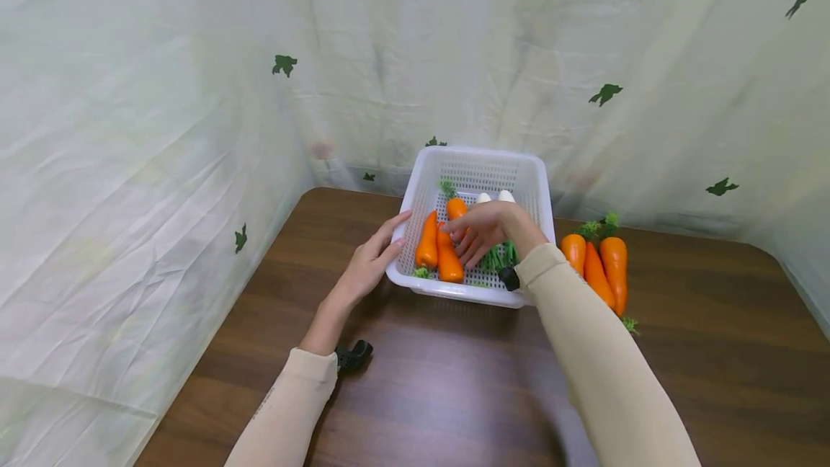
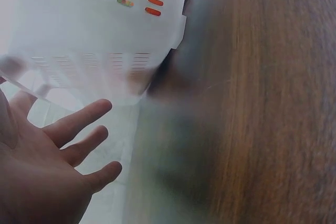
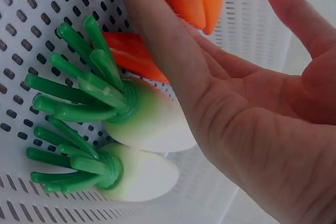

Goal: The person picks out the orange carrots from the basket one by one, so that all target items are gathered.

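A white plastic basket [image 1: 464, 292] with slotted walls stands on the table. My left hand [image 1: 367, 265] rests at its left rim, fingers mostly straight. In the left wrist view several fingers [image 2: 89, 121] spread beside the basket's outer wall [image 2: 84, 24]. My right hand [image 1: 483, 230] reaches inside the basket, thumb apart from the extended fingers, gripping nothing visible. Just left of it lie orange carrots [image 1: 426, 243], partly hidden by the fingers in the right wrist view. Under the right wrist are two white radishes [image 3: 152, 129] with green stems [image 3: 79, 103], side by side.
Several orange carrots [image 1: 613, 269] with green tops lie on the table right of the basket, partly behind the right sleeve [image 1: 590, 337]. A brown wooden table [image 1: 447, 380] spreads in front. Leaf-printed white curtains [image 1: 454, 56] hang behind and at the left.
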`<action>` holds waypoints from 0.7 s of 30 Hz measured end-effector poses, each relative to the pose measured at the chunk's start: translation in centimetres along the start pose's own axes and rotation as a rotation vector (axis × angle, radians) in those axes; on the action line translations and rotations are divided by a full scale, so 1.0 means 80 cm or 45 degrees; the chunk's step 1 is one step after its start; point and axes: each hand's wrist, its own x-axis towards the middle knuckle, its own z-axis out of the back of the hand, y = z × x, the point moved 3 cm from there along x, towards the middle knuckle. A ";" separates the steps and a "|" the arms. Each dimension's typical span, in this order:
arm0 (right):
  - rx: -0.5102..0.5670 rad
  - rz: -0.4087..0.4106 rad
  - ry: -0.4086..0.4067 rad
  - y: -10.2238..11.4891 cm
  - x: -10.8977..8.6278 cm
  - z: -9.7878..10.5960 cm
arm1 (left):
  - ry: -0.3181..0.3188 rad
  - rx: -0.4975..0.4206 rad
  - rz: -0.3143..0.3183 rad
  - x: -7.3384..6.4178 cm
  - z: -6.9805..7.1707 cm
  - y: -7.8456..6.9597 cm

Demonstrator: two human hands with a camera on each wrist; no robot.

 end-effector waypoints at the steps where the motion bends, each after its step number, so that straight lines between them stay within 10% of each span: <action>1: -0.001 -0.002 -0.002 0.001 0.002 -0.001 | -0.001 0.006 0.001 0.000 0.000 0.000; 21: -0.272 0.054 0.051 0.007 0.009 -0.013 | -0.002 0.019 -0.017 0.000 0.001 0.000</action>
